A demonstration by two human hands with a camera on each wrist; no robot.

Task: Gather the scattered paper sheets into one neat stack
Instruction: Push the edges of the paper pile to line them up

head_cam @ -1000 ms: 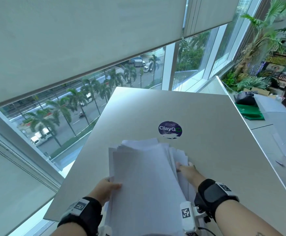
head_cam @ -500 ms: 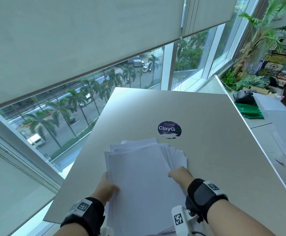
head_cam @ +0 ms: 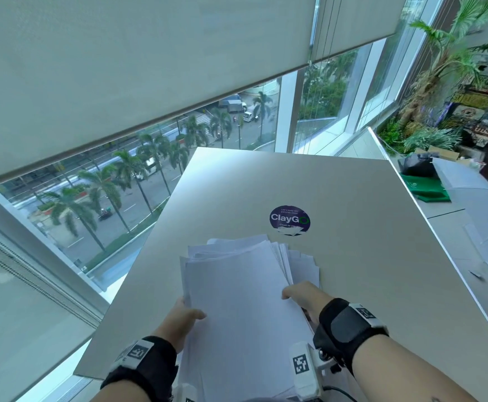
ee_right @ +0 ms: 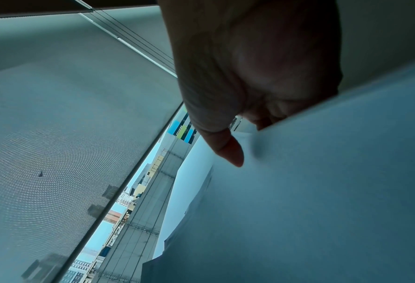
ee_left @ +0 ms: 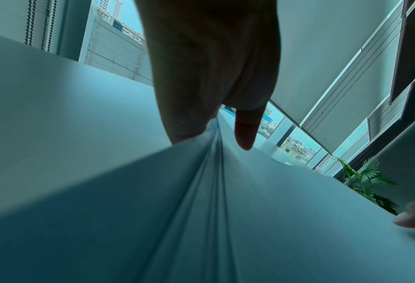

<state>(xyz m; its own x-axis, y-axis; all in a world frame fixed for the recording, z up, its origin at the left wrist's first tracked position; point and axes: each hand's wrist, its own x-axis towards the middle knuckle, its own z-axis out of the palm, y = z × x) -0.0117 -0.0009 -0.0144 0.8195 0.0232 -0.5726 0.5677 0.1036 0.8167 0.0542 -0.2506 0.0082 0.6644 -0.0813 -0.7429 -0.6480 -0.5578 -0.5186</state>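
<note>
A loose stack of white paper sheets (head_cam: 237,300) lies near the front of the grey table (head_cam: 353,227), its far edges fanned and uneven. My left hand (head_cam: 183,317) grips the stack's left edge, thumb on top and fingers underneath. In the left wrist view the left hand (ee_left: 213,114) pinches the layered sheets (ee_left: 201,210). My right hand (head_cam: 305,295) holds the right edge, thumb on top of the sheets, fingers hidden below. In the right wrist view the right hand (ee_right: 238,124) has its thumb on the paper (ee_right: 322,191).
A round purple ClayGo sticker (head_cam: 289,220) sits on the table just beyond the stack. Windows with half-lowered blinds (head_cam: 121,68) run along the left and far side. To the right stand a lower counter with a green bag (head_cam: 428,188), white boards and plants (head_cam: 440,82).
Both hands have drawn back toward me along the stack's sides. The right hand went from flat fingers on the fanned sheets to gripping the right edge; the sheets sit more gathered.
</note>
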